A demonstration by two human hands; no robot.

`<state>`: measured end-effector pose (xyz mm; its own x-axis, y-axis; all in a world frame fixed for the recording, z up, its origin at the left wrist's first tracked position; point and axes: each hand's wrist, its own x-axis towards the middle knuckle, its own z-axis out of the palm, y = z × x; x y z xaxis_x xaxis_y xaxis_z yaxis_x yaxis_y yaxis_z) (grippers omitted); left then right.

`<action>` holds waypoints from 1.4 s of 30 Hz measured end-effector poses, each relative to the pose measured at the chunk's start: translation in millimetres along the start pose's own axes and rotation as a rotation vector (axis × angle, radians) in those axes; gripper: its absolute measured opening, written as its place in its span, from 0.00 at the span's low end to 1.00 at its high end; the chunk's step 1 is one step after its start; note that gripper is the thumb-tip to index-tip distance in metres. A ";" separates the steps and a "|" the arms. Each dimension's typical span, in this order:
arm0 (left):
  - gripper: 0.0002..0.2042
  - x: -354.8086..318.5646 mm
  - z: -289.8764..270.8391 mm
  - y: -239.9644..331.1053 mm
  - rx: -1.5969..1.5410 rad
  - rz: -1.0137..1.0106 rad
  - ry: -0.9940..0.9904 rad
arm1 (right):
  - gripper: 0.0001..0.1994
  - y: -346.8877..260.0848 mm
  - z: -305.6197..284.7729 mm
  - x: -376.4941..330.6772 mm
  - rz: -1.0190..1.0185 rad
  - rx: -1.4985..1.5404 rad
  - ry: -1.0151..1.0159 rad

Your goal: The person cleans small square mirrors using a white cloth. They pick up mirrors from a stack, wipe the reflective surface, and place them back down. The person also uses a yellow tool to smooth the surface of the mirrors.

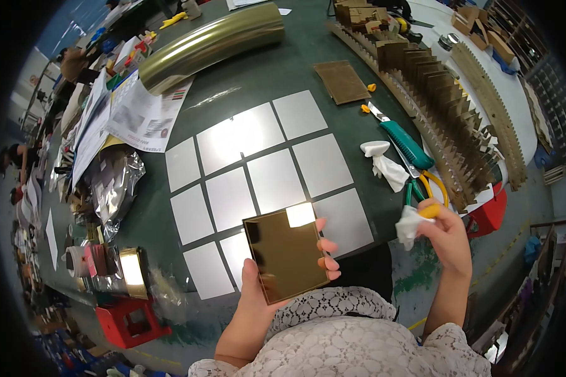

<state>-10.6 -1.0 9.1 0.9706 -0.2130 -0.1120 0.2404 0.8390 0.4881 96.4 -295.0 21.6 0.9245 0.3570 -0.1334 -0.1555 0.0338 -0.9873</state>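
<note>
- left hand (258, 301) is gripping a gold mirrored square panel (287, 252) by its edges, thumb on the left, fingertips on the right, held up near the body
- right hand (443, 232) pinches a small white cloth (409, 225) off to the right
- white square sheets (258, 169) sit in a grid on the green table (264, 69) just beyond
- scissors (409, 147) and a crumpled wipe (383, 164) lie further right

Left hand (258, 295) raised, fingers spread in a grip; right hand (446, 235) pinched closed.

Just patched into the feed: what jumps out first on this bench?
The gold mirror square held up in the left hand, low centre. Behind it, a grid of silvery squares covers the dark green table. The right hand pinches a white cloth beside green-handled scissors.
</note>
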 end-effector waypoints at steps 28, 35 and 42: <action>0.46 -5.4 32.6 -0.8 0.234 -0.046 0.160 | 0.13 -35.2 92.9 -7.0 -1.101 -1.243 -0.198; 0.38 -14.7 23.2 1.4 0.260 -0.116 0.006 | 0.09 -36.5 99.4 -2.5 -1.098 -1.203 -0.239; 0.39 -10.5 27.6 0.5 0.284 -0.083 0.070 | 0.11 -29.6 97.8 -7.0 -1.165 -1.230 -0.228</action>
<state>-20.9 -12.1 34.4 0.9484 -0.2319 -0.2160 0.3162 0.6445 0.6962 60.5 -207.2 60.3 0.2645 0.7864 0.5582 0.9554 -0.2925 -0.0406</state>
